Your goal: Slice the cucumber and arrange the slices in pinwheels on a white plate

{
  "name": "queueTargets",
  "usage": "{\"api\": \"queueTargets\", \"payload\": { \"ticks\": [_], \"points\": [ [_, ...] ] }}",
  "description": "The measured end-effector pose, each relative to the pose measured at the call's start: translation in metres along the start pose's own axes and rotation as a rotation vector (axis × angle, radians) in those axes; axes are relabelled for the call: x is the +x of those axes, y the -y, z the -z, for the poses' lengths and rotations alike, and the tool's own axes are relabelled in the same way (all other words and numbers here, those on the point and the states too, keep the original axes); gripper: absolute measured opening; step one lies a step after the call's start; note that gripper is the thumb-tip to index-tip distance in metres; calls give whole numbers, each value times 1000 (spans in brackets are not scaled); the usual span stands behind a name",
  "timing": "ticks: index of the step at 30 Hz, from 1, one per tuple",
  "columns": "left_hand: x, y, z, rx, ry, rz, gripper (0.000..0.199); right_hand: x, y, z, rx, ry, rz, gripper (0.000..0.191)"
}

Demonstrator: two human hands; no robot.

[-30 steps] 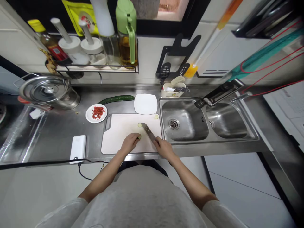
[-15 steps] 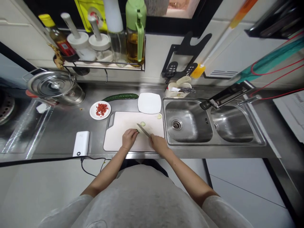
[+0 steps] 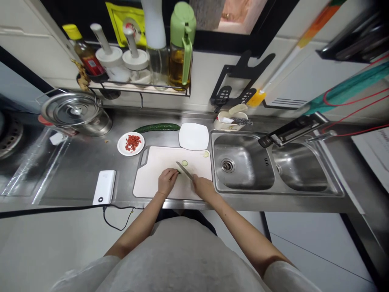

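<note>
My right hand point(image 3: 204, 187) is closed around the handle of a kitchen knife point(image 3: 184, 170), whose blade points up and left over the white cutting board point(image 3: 147, 178). Close to the blade, my left hand point(image 3: 167, 181) pinches a small green piece of cucumber point(image 3: 178, 171), mostly covered by the fingers. A pale round cucumber slice point(image 3: 184, 163) lies flat just beyond the knife tip. Another pale slice point(image 3: 206, 154) rests at the board's far right corner. Behind the board lies a whole dark green cucumber point(image 3: 158, 127), beside a white square plate point(image 3: 193, 136).
A small white plate point(image 3: 120, 146) with chopped red bits stands left of the cucumber. Further left are a lidded steel pot point(image 3: 97, 125) and a white power bank point(image 3: 104, 186) with a cable. The double sink point(image 3: 243, 162) adjoins the board's right side. Bottles fill the rack point(image 3: 152, 88) above.
The whole view has shifted slightly, so everything sits a little lower in it. Both hands and the knife keep nearly the same places on the board.
</note>
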State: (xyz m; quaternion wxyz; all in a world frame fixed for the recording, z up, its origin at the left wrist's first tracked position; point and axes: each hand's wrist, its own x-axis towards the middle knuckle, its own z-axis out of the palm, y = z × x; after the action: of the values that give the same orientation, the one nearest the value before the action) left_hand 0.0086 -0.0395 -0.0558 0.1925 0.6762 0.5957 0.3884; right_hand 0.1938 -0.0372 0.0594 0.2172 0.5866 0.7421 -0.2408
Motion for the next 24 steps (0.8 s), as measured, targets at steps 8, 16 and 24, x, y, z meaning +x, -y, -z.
{"api": "queueTargets", "payload": {
  "ticks": [8,16,24],
  "points": [
    [2,-1,-1,1,-4,34,22,0,1,5,-4,-47,23,28],
    [4,-1,-1,-12,-4,8,22,-5,6,18,-1,-90,91,28],
    [4,1,-1,17,31,17,23,-4,14,20,-27,-38,95,27]
  ]
}}
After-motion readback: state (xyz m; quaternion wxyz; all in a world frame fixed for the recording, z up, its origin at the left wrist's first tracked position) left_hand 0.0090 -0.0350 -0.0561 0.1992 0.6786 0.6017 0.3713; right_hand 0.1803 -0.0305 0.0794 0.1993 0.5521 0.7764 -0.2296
